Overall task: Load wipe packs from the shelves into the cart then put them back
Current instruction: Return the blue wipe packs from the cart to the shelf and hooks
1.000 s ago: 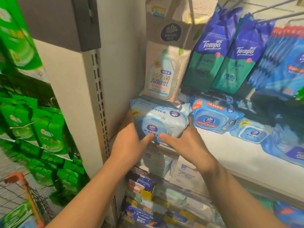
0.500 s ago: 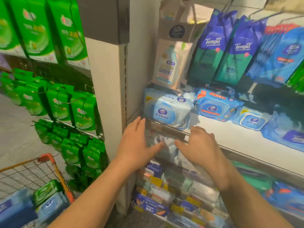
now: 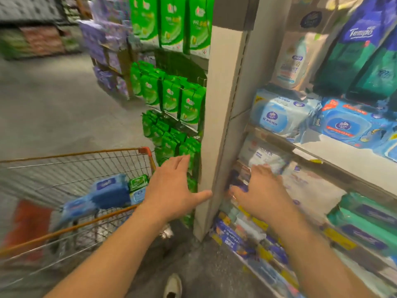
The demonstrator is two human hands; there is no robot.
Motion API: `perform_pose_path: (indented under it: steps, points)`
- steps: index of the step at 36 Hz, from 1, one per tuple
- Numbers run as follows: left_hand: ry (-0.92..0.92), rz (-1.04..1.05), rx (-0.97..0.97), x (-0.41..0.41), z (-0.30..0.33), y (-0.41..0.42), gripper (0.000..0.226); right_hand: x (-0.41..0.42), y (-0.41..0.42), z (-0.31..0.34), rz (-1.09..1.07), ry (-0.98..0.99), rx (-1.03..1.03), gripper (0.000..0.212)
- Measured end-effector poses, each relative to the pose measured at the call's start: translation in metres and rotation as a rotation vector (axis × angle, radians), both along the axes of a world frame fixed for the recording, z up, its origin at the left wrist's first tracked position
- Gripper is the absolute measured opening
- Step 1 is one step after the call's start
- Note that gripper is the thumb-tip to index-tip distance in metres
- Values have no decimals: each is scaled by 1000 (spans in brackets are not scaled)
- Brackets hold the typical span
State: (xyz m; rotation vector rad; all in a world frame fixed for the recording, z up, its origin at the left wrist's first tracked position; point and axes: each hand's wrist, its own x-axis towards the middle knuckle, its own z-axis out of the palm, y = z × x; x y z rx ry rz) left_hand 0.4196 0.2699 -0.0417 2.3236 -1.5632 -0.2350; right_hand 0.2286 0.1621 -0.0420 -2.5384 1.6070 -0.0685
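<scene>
**Both hands free between shelf and cart**

Now my left hand (image 3: 171, 190) hangs spread with straight fingers, grasping nothing, in front of the grey shelf upright (image 3: 217, 125) at the picture's centre, the thumb reaching toward the upright's edge; I cannot tell whether it touches. My right hand (image 3: 260, 194), at about 3 o'clock from the left, lies flat and released against the front of the lower shelf, fingers (image 3: 261, 169) reaching up toward a white wipe pack (image 3: 264, 155) behind the shelf rail. It grips nothing that I can see.

The pale blue wipe pack (image 3: 279, 112) sits on the upper shelf (image 3: 343, 155) at 1 o'clock, hard against the upright, with a brighter blue pack (image 3: 348, 123) just beside it at its 3 o'clock. I judge it is parked there as returned stock, squared into the corner so it stays put.

The cart (image 3: 86, 160) stands at 9 o'clock, close by so the reach is short. Blue packs (image 3: 107, 192) and a green pack (image 3: 138, 181) lie in it, so more seem left to return.

Much is smeared by blur: the cart's near side, the labels on the bottom shelves at 5 o'clock, and the tips of my right fingers. The cart's floor is partly cut off at the left edge, so I cannot count its packs.
</scene>
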Motion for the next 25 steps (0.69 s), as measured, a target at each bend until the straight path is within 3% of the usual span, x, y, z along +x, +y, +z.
perform_pose_path:
  steps: [7, 15, 21, 25]
  points:
    - [28, 137, -11, 59, 0, 76, 112, 75, 45, 5, 151, 65, 37, 67]
    - [125, 255, 25, 147, -7, 147, 112, 179, 91, -3, 293, 144, 27, 86]
    - [159, 395, 65, 229, -26, 207, 106, 263, 129, -11, 409, 172, 3, 65]
    - [186, 424, 71, 269, -27, 242, 83, 315, 153, -21, 460, 176, 7, 63]
